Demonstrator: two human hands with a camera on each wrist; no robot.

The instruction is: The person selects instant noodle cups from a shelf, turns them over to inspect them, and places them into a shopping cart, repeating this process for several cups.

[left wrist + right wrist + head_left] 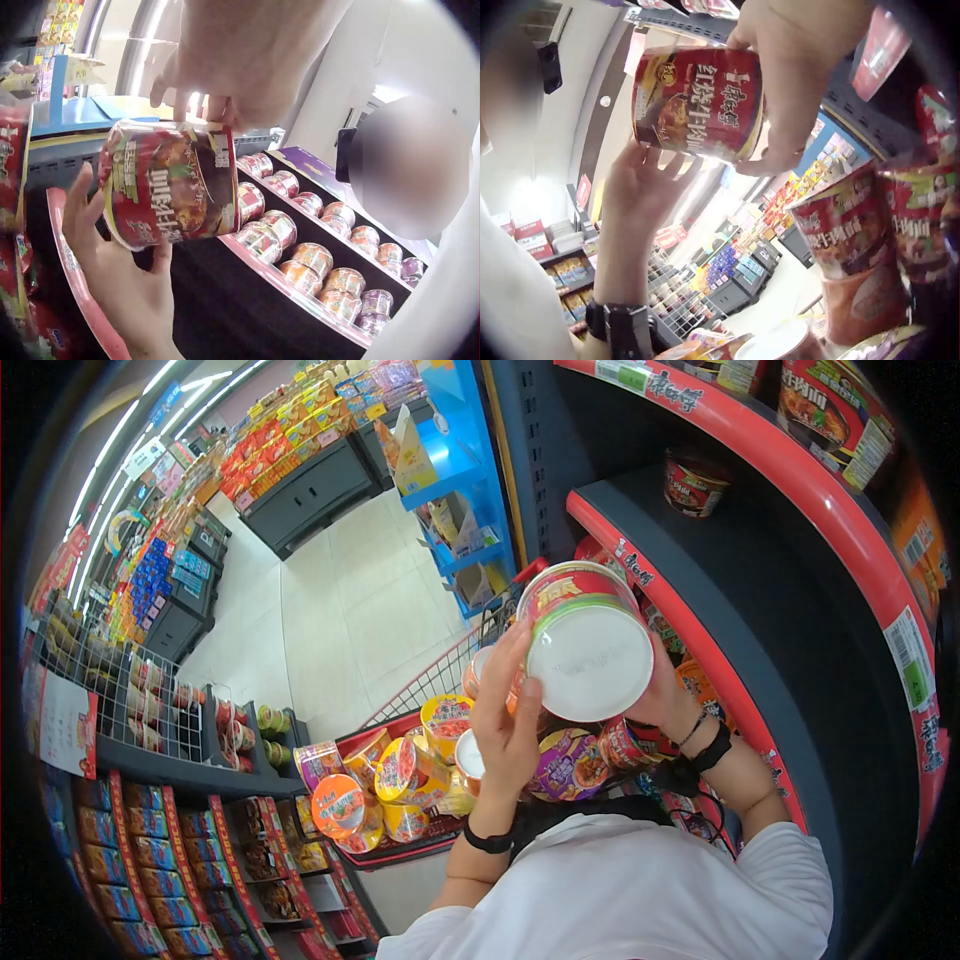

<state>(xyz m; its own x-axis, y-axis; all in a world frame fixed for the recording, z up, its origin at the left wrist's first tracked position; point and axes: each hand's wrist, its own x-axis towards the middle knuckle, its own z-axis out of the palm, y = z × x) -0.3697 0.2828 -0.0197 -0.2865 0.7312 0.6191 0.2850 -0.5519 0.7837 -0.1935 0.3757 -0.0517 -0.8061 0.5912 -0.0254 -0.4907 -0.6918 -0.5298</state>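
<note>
A red instant noodle bowl (pixel 590 660) is held between both hands above the cart, its plain white round end facing up toward the head camera. My left hand (pixel 505 710) grips its left side, and my right hand (pixel 662 685) holds the opposite side. In the left wrist view the bowl (pixel 176 184) shows a noodle picture on its side, with my right hand (pixel 124 277) below it. From the right wrist, the bowl's red side (pixel 697 101) carries large white characters; my left hand (pixel 641 187) supports it from below.
A shopping cart (pixel 420 678) full of noodle bowls (pixel 400 770) stands below and to the left. At right are dark shelves with red edges (pixel 700 650), one bearing a lone bowl (pixel 693 485). A blue display rack (pixel 450 470) stands ahead.
</note>
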